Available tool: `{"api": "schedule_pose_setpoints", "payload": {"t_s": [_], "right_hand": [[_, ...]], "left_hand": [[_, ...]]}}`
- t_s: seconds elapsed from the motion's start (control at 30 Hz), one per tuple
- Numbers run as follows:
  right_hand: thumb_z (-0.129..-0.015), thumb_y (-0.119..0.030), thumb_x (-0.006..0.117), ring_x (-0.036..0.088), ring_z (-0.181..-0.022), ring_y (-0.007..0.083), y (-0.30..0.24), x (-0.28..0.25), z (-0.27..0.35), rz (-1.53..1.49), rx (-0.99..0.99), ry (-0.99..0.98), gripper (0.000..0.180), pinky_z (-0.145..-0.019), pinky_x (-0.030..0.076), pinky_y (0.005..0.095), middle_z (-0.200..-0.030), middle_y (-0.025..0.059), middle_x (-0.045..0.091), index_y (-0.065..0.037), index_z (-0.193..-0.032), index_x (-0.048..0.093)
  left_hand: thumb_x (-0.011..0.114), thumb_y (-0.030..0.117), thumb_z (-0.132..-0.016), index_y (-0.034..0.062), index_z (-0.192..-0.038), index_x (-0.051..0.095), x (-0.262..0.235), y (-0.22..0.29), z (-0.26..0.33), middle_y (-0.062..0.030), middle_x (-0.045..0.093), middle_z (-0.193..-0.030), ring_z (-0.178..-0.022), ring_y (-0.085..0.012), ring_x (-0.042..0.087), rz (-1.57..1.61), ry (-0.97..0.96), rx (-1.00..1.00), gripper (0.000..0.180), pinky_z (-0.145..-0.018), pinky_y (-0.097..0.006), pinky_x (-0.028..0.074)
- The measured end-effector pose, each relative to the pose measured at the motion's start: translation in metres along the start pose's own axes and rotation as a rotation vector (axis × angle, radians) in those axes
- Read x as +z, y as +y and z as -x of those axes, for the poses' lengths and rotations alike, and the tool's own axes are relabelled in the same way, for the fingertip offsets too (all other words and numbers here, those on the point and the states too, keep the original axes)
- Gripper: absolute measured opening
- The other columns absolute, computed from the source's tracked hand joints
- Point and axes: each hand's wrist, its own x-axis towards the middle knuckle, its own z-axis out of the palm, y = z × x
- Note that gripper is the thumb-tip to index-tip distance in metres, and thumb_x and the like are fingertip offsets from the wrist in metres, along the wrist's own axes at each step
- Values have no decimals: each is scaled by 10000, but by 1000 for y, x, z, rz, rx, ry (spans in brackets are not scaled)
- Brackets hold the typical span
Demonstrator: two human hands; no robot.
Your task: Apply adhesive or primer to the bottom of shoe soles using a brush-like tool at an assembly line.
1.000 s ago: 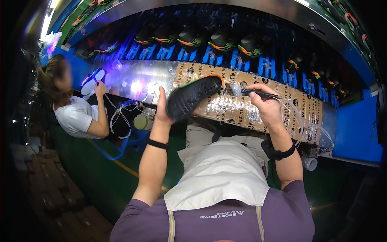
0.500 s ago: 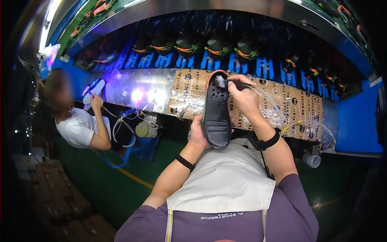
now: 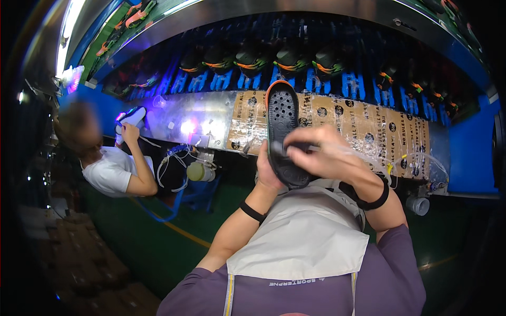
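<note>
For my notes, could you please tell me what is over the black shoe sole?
The right hand and its blurred tool cover part of the shoe sole; what lies beneath is hidden. Holes at the far end show.

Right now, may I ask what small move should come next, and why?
I'd perhaps ease the tool a little toward the near end of the black sole, since the left hand supports it and the right hand holds the tool over its nearer half; blur hides whether the tip touches.
</note>
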Motion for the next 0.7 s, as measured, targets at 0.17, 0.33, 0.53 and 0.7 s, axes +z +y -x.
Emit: {"api": "schedule_pose_setpoints", "payload": {"t_s": [0.17,0.33,0.53,0.7], "right_hand": [[-860,-104,754,735,-815,315,18,7,-35,177,-165,605,210,-736,580,390,-940,155,766,-20,-1051,765],[-862,-95,778,676,-779,293,29,23,-37,308,-448,359,289,-726,551,385,-953,136,736,-32,-1143,748],[-834,-54,786,692,-820,283,33,20,-32,-11,-273,550,292,-755,540,370,-929,136,736,-18,-1124,767],[-842,-80,748,719,-866,316,25,16,-25,67,-408,157,227,-819,533,386,-947,141,762,-34,-1063,775]], "left_hand": [[247,627,-1045,37,-1534,472,24,-7,10,-226,629,-1404,-1243,-393,657,-10,-253,-41,798,-1058,-547,549],[267,674,-1020,110,-1569,450,22,-2,11,-199,587,-1475,-1292,-420,627,150,-112,-17,808,-1097,-586,521],[266,683,-1022,137,-1569,466,9,5,9,-184,562,-1514,-1357,-412,574,-14,-372,6,798,-1116,-628,482],[299,650,-1030,117,-1530,505,15,1,9,-174,596,-1471,-1308,-379,615,147,-193,16,760,-1084,-567,528]]}}
